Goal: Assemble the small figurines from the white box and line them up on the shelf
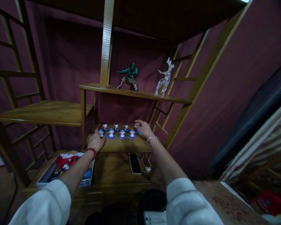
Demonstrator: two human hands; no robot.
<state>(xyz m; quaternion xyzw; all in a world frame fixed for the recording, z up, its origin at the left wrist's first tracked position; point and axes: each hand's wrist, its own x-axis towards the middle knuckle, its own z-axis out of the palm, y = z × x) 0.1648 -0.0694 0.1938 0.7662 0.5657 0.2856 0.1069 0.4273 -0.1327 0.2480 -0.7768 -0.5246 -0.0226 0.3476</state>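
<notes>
Standing on a wooden shelf, 4 purple-based figurines were arranged in a front row, with 3 dark-based figurines placed behind them. The leftmost purple-based figurine was touched by the left hand, whose fingers were curled narrowly about it, though whether it was gripped could not be told. At the row's other end the right hand was held, fingers loosely bent, by a blue piece, and whether that was grasped could not be told.

No words, numbers or signs can be read. Marks on the box are too blurred to tell.
</notes>
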